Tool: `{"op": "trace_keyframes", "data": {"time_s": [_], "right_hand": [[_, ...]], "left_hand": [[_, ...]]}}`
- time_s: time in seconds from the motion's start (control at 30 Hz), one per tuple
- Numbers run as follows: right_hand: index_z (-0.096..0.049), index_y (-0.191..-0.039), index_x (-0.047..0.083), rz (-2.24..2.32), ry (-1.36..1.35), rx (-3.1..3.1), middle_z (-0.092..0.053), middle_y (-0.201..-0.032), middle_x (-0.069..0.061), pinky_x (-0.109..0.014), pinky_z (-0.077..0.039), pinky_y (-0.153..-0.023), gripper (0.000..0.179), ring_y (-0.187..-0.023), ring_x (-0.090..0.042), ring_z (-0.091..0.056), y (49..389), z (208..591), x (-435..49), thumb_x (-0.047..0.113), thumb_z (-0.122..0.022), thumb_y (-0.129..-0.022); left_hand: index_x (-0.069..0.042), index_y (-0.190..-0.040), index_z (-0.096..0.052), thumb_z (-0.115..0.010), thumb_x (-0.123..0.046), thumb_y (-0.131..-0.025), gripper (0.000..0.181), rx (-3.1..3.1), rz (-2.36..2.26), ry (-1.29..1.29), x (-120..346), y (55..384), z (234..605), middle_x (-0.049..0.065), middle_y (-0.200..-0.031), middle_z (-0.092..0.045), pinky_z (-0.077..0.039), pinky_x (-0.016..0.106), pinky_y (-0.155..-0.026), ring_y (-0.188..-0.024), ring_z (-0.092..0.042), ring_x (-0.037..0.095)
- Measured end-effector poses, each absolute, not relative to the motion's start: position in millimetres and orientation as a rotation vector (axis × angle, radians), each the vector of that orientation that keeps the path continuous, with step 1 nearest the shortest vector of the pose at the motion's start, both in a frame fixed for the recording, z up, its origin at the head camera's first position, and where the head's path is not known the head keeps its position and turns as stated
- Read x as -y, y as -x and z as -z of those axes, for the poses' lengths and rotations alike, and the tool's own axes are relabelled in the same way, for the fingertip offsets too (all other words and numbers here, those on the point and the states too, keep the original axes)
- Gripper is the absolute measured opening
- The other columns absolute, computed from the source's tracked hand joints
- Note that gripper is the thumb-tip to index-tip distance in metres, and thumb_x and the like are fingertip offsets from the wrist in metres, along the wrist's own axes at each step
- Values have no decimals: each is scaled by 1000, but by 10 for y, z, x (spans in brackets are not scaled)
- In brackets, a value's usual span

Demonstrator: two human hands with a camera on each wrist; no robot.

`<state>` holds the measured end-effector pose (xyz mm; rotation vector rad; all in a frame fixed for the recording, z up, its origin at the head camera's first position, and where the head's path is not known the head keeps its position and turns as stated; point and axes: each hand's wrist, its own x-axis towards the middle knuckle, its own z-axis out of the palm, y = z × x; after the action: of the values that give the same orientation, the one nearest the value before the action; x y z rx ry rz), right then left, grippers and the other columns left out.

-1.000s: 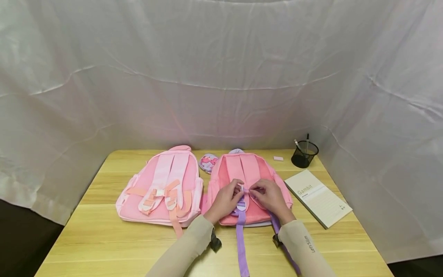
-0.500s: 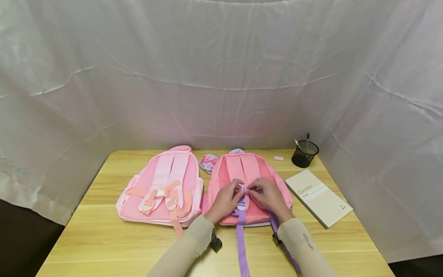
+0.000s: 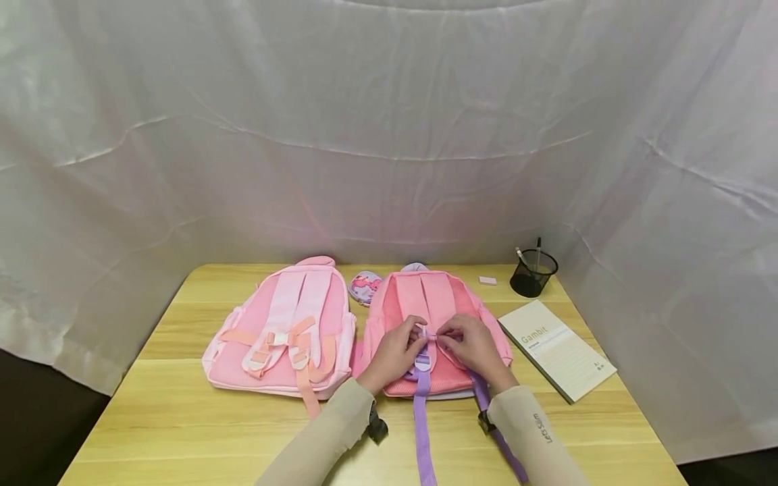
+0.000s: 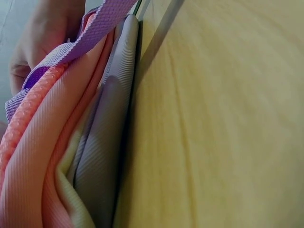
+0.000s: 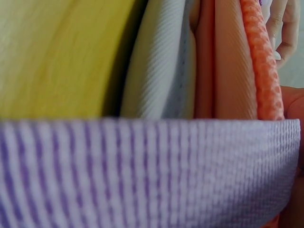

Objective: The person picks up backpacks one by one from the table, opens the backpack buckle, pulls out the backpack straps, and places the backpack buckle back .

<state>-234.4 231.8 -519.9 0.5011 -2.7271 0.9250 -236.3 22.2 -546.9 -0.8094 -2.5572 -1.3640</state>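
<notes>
A coral-pink backpack (image 3: 419,287) lies on the table with its back panel and shoulder straps facing up. My left hand (image 3: 395,354) holds a small white buckle piece (image 3: 424,331) at the middle of its straps. Close by on the right, my right hand (image 3: 474,345) pinches a thin light-purple chest strap (image 3: 433,335) that runs to the buckle. Fingertips partly hide both pieces; whether they are joined is too small to tell. A purple webbing strap (image 3: 423,425) hangs toward me from a white slider (image 3: 423,362). Another purple strap (image 5: 142,171) crosses close to the right wrist camera.
A lighter pink backpack (image 3: 298,287) with orange straps lies to the left, its chest buckle (image 3: 279,338) showing. Between the bags sits a small round pouch (image 3: 365,287). At the right are an eraser (image 3: 487,280), a black mesh pen cup (image 3: 529,282) and a notepad (image 3: 556,351).
My right fingertips came in toward the left hand half a second ago and now sit slightly farther right, with the thin strap showing between the hands. The left hand stays nearly still.
</notes>
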Motion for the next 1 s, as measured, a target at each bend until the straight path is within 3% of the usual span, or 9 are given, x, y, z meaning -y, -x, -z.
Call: {"op": "trace_keyframes", "data": {"time_s": [1.0], "right_hand": [[-80,-85,15,-788,-628,2602,-72,-81,6,-38,-58,-78,12,-79,-13,-68,2329,5195,-2199,6,-86,-81]], "left_hand": [[-12,-126,-61,-66,-17,-102,25,2527,1446,749,-219,2366,5493,1,-101,-74,-56,25,-81,-88,-68,8]]}}
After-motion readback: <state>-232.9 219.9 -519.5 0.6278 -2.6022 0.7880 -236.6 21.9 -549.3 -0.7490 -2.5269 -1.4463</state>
